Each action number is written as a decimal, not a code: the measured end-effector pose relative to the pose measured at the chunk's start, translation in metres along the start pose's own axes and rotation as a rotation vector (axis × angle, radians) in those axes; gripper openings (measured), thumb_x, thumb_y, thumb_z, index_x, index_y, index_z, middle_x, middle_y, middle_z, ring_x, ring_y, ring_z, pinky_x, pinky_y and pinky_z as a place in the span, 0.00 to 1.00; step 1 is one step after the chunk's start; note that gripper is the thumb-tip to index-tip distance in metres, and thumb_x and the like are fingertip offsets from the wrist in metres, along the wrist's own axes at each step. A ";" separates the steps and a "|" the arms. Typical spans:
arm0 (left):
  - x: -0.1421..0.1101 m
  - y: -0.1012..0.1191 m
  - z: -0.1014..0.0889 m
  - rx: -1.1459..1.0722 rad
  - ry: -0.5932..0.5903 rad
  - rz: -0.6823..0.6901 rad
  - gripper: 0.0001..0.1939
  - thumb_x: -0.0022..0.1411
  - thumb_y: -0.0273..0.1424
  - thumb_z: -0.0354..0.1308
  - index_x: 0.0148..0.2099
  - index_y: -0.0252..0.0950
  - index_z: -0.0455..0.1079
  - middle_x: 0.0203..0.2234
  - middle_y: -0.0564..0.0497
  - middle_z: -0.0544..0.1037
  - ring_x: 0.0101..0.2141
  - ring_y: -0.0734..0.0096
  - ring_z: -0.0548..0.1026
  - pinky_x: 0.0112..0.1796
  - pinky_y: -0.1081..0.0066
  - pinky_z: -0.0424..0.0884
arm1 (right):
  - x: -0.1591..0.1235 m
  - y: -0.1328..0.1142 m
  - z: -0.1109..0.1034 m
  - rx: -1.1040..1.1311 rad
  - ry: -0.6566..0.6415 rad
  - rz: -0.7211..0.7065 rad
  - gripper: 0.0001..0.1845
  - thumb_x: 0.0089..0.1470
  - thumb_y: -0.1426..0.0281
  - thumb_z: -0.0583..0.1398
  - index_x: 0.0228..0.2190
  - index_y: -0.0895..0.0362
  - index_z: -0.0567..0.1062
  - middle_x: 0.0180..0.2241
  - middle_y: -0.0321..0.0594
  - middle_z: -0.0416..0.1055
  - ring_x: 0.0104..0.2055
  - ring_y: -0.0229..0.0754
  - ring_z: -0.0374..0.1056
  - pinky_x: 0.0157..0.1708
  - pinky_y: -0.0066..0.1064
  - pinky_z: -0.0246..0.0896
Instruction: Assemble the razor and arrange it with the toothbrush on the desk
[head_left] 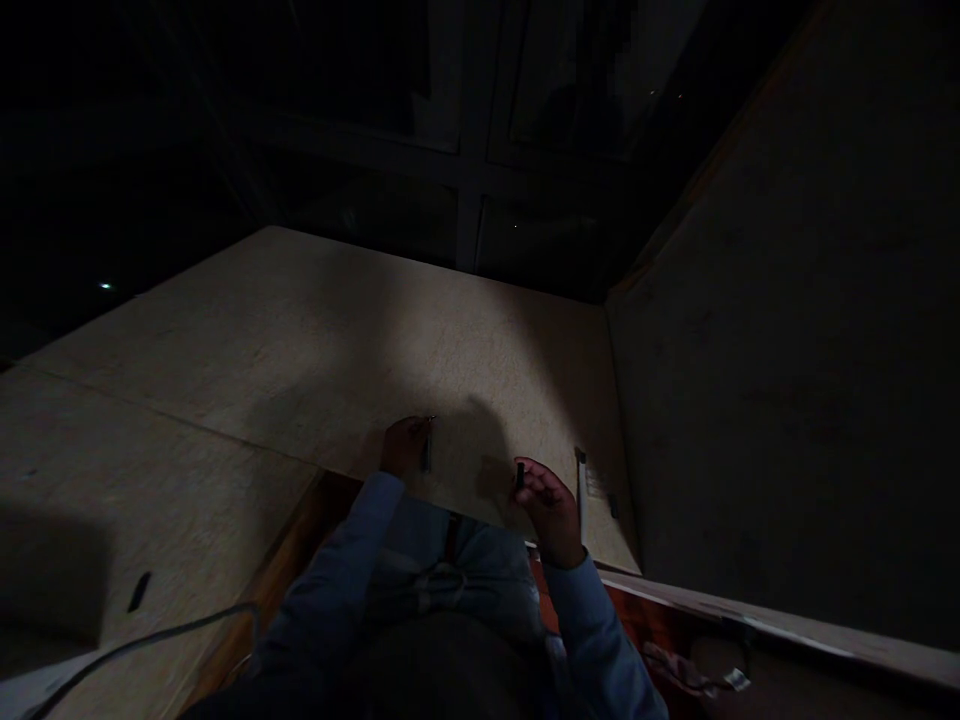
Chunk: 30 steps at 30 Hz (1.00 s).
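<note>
The light is very dim. My left hand (405,446) is over the near edge of the pale tabletop (450,340), fingertips pinched together around something tiny that I cannot make out. Just beside those fingers is a slim dark piece (427,456); whether the hand touches it is unclear. My right hand (551,505) is closed, with a small black block-shaped piece (520,476) held upright between thumb and fingers. To the right of this hand lies a long, light-coloured strip (583,495) with a dark tip.
A small dark object (614,506) lies near the right wall (765,380). On the left part of the table are another small black piece (139,591) and a grey cable (172,630). Dark window panes (390,215) rise behind the table. Below right, an open drawer-like space (675,640) holds blurred items.
</note>
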<state>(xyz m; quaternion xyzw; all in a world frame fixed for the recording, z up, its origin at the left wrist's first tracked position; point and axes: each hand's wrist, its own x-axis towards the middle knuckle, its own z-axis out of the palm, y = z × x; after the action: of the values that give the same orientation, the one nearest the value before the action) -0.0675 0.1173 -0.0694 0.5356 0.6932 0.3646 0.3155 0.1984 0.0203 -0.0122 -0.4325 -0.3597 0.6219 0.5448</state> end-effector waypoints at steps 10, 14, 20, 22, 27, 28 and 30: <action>0.015 -0.001 0.000 0.003 0.041 0.057 0.13 0.55 0.38 0.58 0.32 0.37 0.80 0.30 0.49 0.84 0.33 0.61 0.81 0.35 0.69 0.73 | -0.034 0.005 -0.035 -0.016 0.185 0.048 0.25 0.38 0.65 0.75 0.41 0.52 0.82 0.29 0.36 0.79 0.28 0.40 0.72 0.28 0.30 0.70; 0.012 -0.001 0.002 -0.011 0.041 0.068 0.13 0.55 0.39 0.57 0.34 0.38 0.81 0.31 0.49 0.85 0.34 0.61 0.81 0.37 0.68 0.74 | -0.041 0.002 -0.029 -0.016 0.193 0.041 0.24 0.37 0.67 0.75 0.40 0.52 0.83 0.29 0.35 0.78 0.29 0.39 0.72 0.30 0.30 0.71; 0.004 -0.002 0.010 -0.054 0.034 0.073 0.14 0.55 0.40 0.58 0.34 0.38 0.81 0.30 0.50 0.84 0.34 0.62 0.81 0.36 0.69 0.74 | -0.050 0.000 -0.017 -0.018 0.173 0.032 0.24 0.36 0.69 0.76 0.39 0.54 0.82 0.27 0.35 0.77 0.26 0.37 0.70 0.27 0.30 0.69; 0.001 -0.003 0.012 -0.071 0.028 0.073 0.14 0.56 0.41 0.59 0.34 0.37 0.81 0.29 0.50 0.84 0.32 0.63 0.81 0.34 0.70 0.74 | -0.052 0.002 -0.014 -0.023 0.166 0.031 0.24 0.36 0.68 0.76 0.39 0.54 0.82 0.27 0.34 0.77 0.25 0.37 0.69 0.27 0.30 0.68; -0.009 0.000 0.017 -0.117 0.007 0.081 0.14 0.56 0.40 0.60 0.35 0.36 0.80 0.29 0.51 0.84 0.32 0.65 0.81 0.34 0.73 0.73 | -0.057 0.009 -0.006 -0.042 0.167 0.009 0.25 0.37 0.67 0.76 0.40 0.54 0.81 0.26 0.34 0.78 0.25 0.37 0.69 0.28 0.30 0.69; -0.011 0.002 0.018 -0.126 0.002 0.082 0.14 0.56 0.40 0.60 0.35 0.35 0.80 0.29 0.51 0.84 0.32 0.65 0.81 0.34 0.73 0.73 | -0.057 0.010 -0.005 -0.049 0.165 0.008 0.25 0.37 0.67 0.76 0.41 0.54 0.81 0.27 0.35 0.79 0.25 0.37 0.69 0.28 0.31 0.69; -0.014 0.007 0.021 -0.146 -0.011 0.088 0.14 0.56 0.40 0.60 0.35 0.35 0.80 0.29 0.51 0.84 0.32 0.66 0.80 0.35 0.73 0.73 | -0.055 0.010 -0.003 -0.065 0.151 0.008 0.24 0.39 0.66 0.76 0.41 0.54 0.81 0.29 0.36 0.80 0.26 0.38 0.71 0.29 0.32 0.71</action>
<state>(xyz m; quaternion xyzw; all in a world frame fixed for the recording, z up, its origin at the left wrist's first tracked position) -0.0439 0.1085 -0.0739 0.5430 0.6390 0.4248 0.3411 0.1993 -0.0361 -0.0149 -0.4971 -0.3356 0.5778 0.5536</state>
